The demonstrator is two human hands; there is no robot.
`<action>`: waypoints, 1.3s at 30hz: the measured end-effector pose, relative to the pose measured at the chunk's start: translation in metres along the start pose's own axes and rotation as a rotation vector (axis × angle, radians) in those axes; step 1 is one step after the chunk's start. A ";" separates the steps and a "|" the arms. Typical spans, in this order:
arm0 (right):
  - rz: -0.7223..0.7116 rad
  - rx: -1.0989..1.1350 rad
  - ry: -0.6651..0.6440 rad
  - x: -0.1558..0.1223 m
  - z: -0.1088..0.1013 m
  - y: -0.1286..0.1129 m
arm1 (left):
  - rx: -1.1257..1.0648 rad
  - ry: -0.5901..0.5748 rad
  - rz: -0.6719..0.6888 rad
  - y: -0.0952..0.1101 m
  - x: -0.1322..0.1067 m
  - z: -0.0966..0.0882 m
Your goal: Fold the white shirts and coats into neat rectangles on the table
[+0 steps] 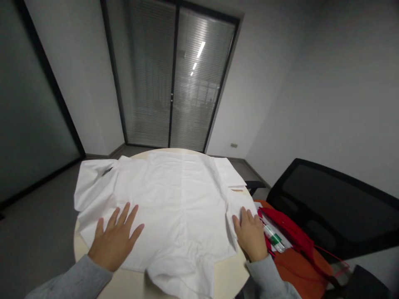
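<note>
A white shirt (174,195) lies spread flat over a round, pale table (224,276). My left hand (114,238) rests flat on the shirt's near left part, fingers spread. My right hand (249,234) lies flat on the shirt's right edge, fingers stretched out and close together. Both wrists wear grey sleeves. One sleeve of the shirt (90,178) hangs over the table's left rim, and the other (229,172) lies toward the far right.
A black mesh office chair (336,207) stands at the right, with an orange seat and a red cloth item (296,238) with cords and a clear packet (276,241) on it. Glass doors with blinds (176,79) are behind the table. Grey floor surrounds it.
</note>
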State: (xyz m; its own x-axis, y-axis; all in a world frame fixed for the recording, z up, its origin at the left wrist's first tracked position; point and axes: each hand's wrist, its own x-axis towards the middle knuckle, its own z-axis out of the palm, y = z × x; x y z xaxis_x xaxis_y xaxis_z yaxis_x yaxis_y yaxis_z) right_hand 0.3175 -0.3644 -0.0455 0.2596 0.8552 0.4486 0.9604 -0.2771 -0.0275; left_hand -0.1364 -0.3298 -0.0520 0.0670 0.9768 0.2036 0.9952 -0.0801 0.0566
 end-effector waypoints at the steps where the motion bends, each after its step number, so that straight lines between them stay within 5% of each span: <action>1: -0.020 -0.009 -0.037 -0.002 0.005 0.003 | -0.002 -0.005 0.002 0.000 0.000 -0.001; 9: -0.108 0.254 -0.046 0.000 0.001 -0.001 | 0.032 -0.039 0.022 -0.001 0.000 -0.006; 15: 0.082 0.476 -0.064 0.017 -0.014 0.001 | -0.008 -0.041 0.025 -0.001 0.001 -0.007; 21: 0.110 0.288 -0.124 0.042 -0.006 0.027 | -0.041 -0.037 0.033 -0.002 0.001 -0.007; 29: 0.276 -0.079 0.017 0.019 0.007 0.018 | -0.078 -0.015 0.032 -0.005 0.001 -0.003; 34: 0.290 -0.023 -0.141 0.020 0.002 0.030 | -0.051 -0.009 0.062 -0.007 0.000 0.000; 39: 0.482 -0.044 -0.220 0.024 -0.019 0.026 | -0.058 -0.006 0.072 -0.007 -0.001 0.000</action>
State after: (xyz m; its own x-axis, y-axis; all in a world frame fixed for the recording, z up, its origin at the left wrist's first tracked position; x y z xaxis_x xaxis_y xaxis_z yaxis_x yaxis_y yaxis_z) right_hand 0.3472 -0.3590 -0.0185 0.6899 0.6968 0.1963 0.7232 -0.6754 -0.1442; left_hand -0.1436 -0.3299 -0.0520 0.1387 0.9692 0.2036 0.9820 -0.1612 0.0983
